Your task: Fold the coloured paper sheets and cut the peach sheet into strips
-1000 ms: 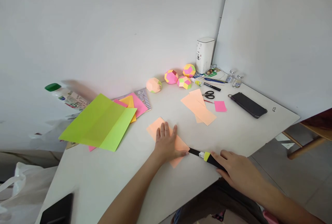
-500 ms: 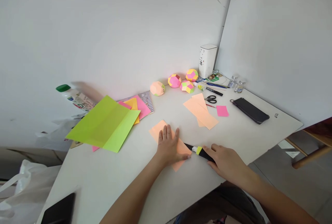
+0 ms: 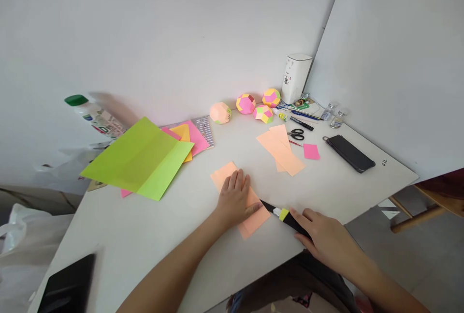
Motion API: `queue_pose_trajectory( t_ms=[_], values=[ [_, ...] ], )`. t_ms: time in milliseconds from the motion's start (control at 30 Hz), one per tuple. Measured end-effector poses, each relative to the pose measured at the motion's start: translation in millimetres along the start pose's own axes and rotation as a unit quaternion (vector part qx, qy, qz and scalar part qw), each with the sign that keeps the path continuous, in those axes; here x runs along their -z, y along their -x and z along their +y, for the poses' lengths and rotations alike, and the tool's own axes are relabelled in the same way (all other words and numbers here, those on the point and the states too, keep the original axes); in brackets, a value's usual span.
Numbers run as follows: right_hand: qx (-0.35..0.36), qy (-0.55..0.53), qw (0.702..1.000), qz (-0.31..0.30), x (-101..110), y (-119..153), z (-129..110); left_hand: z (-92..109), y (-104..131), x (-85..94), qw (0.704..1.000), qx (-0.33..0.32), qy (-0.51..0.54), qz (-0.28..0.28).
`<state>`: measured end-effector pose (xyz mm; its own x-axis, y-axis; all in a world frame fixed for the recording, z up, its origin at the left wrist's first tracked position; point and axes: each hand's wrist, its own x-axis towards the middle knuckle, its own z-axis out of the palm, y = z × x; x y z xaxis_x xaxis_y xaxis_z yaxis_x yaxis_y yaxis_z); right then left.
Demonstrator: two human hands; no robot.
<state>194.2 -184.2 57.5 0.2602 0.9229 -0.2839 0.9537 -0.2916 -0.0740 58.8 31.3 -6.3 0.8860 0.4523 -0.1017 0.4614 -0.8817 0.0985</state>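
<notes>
My left hand (image 3: 235,200) lies flat on a folded piece of peach paper (image 3: 256,221), fingers stretched toward its far end and thumb across its near part. In my right hand (image 3: 321,233) is a utility knife (image 3: 290,218) with a black and yellow handle, its dark blade out. The blade lies low over the table and meets the paper's right edge; whether its tip is between the layers I cannot tell. Beyond the hands, peach paper strips (image 3: 281,148) cross each other beside black scissors (image 3: 296,134) and a small pink paper square (image 3: 311,151).
Green paper sheets (image 3: 141,158) lie at left over pink and yellow paper, near a green-capped bottle (image 3: 96,114). Several faceted paper balls (image 3: 220,112) line the wall by a white container (image 3: 296,78). A black case (image 3: 350,153) is at right, a dark flat device (image 3: 67,284) front left.
My left thumb has moved up from the paper's near corner, and its fingers sit closer together. The knife stays at the paper's right edge. The view has shifted slightly.
</notes>
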Motion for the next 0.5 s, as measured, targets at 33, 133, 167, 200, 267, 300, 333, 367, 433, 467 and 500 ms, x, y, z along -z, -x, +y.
queue_pose_trajectory(
  t_ms=[33, 133, 167, 200, 267, 300, 333, 367, 433, 467, 500],
  values=[
    [0.000, 0.003, 1.000, 0.004, -0.8, 0.6, 0.5, -3.2, -1.7, 2.0, 1.000, 0.002, 0.003, -0.009],
    [0.007, 0.010, 1.000, 0.024, -4.9, 0.6, 2.4, -10.1, -6.0, 6.0, 0.999, 0.020, 0.007, -0.032],
    [0.011, 0.012, 0.999, 0.032, -6.5, 0.4, 3.0, -10.9, -6.7, 6.2, 0.999, 0.025, 0.007, -0.037],
    [0.016, 0.014, 0.999, 0.039, -8.0, 0.2, 3.6, -11.1, -7.2, 6.0, 0.999, 0.027, 0.007, -0.040],
    [0.020, 0.016, 0.998, 0.049, -9.8, -0.3, 4.1, -10.6, -7.4, 4.4, 0.999, 0.029, 0.004, -0.044],
    [0.019, 0.017, 0.998, 0.051, -10.0, -0.8, 3.9, -10.3, -7.3, 3.3, 0.999, 0.027, 0.002, -0.042],
    [0.017, 0.018, 0.998, 0.051, -9.6, -1.4, 3.2, -10.2, -7.2, 2.2, 0.999, 0.023, -0.001, -0.040],
    [0.014, 0.018, 0.999, 0.050, -8.7, -2.2, 2.3, -10.4, -7.2, 1.2, 0.999, 0.018, -0.003, -0.036],
    [0.008, 0.016, 0.999, 0.041, -5.7, -4.3, -0.5, -11.1, -7.3, -0.1, 1.000, 0.009, -0.007, -0.029],
    [0.005, 0.015, 0.999, 0.036, -3.8, -5.8, -2.2, -11.5, -7.4, -0.2, 1.000, 0.007, -0.007, -0.029],
    [0.003, 0.013, 0.999, 0.029, -1.9, -7.5, -3.8, -11.7, -7.5, -0.1, 0.999, 0.008, -0.006, -0.030]
  ],
)
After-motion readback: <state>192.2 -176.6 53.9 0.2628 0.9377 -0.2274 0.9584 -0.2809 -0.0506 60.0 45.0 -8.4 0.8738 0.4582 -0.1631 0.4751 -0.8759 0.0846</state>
